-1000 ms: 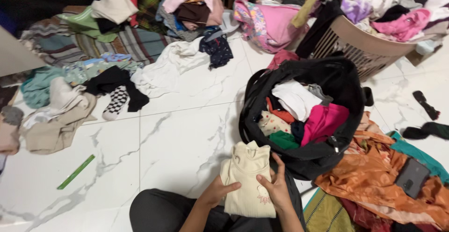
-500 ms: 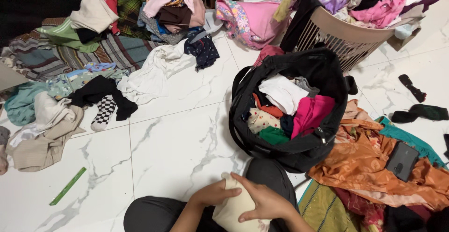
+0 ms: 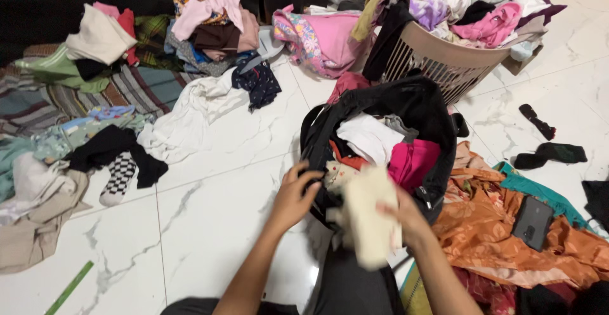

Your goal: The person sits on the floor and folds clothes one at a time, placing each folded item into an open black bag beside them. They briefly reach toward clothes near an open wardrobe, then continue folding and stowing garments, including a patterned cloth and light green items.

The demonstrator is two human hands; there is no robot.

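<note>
White marble floor (image 3: 222, 163) strewn with clothes, slatted laundry basket (image 3: 444, 61) heaped at the back, black bag (image 3: 419, 105) stuffed with garments in front, left hand (image 3: 293, 196) spread open on its rim, right hand (image 3: 406, 216) clamped on a blurred cream top (image 3: 368, 216) just beside it.

Just past the hands, an orange cloth (image 3: 501, 226) spreads over the floor to their right, with a dark phone (image 3: 533, 223) lying on it. Farther off on that side a tan laundry basket (image 3: 444, 58) leans, heaped with clothes. Well to the left of the hands lie a checkered sock (image 3: 118, 178) and a crumpled white garment (image 3: 190, 115); a green ruler (image 3: 68, 288) sits near the left bottom corner.
</note>
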